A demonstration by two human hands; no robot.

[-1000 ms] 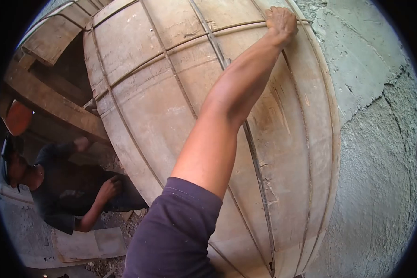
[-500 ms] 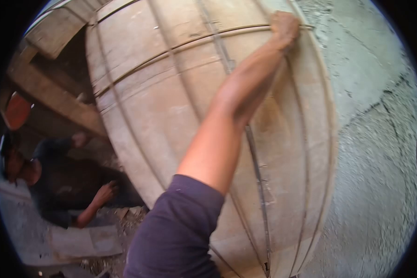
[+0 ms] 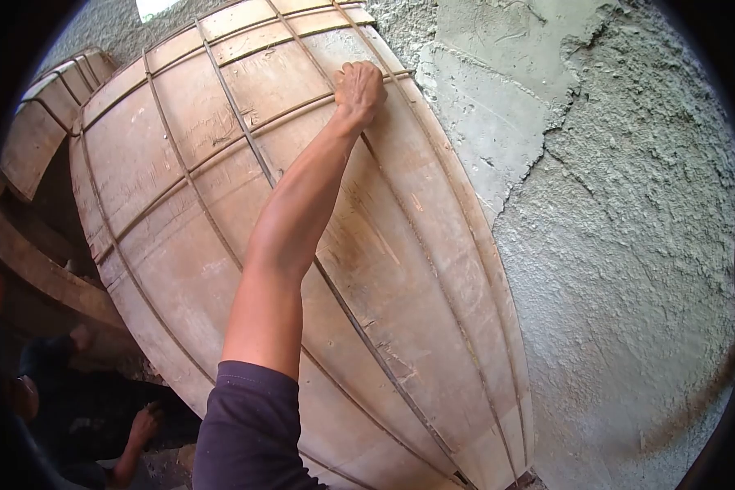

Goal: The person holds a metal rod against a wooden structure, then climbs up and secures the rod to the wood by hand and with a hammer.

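Note:
My left hand (image 3: 359,91) is closed around a thin steel bar (image 3: 298,109) that runs crosswise over a large plywood surface (image 3: 367,220). The bar's free end sticks out just to the right of my fist. Several long steel bars (image 3: 400,200) run lengthwise over the plywood and pass under the crosswise one. My left arm stretches from the bottom of the view, its dark sleeve low on the left. My right hand is out of view.
A rough, partly plastered wall (image 3: 621,220) borders the plywood on the right. Low on the left, a co-worker's hand (image 3: 145,425) is beside dark clothing in shadow. Bent bars lie over a wooden form (image 3: 37,147) at the upper left.
The view has shifted, so the plywood, my arm and the co-worker appear farther left, with more wall showing. My left hand stays closed on the crosswise bar.

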